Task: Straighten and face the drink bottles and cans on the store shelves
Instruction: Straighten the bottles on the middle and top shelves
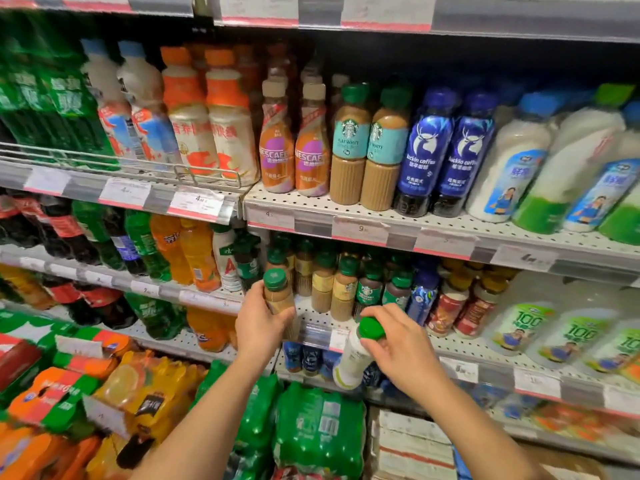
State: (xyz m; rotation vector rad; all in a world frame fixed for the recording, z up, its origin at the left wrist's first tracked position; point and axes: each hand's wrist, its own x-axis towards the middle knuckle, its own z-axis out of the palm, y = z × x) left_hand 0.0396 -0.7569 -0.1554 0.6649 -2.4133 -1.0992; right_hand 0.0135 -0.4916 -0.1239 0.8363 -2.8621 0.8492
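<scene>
My left hand (260,327) is wrapped around a tan coffee bottle with a green cap (277,292) at the front left of the middle shelf (313,336). My right hand (398,344) holds a white bottle with a bright green cap (356,355) by its neck, tilted, in front of that shelf's edge. Behind them stand several green-capped coffee bottles (343,289) and a blue bottle (420,296). On the shelf above, brown-capped coffee bottles (294,147), green-capped Starbucks bottles (367,147) and blue coffee bottles (440,154) face forward in rows.
White milk bottles (540,168) lean at the upper right. Soda bottles (104,244) fill the left shelves. Shrink-wrapped packs of green bottles (311,431) and orange drinks (138,393) are stacked below. Cardboard cases (412,445) sit at the bottom right.
</scene>
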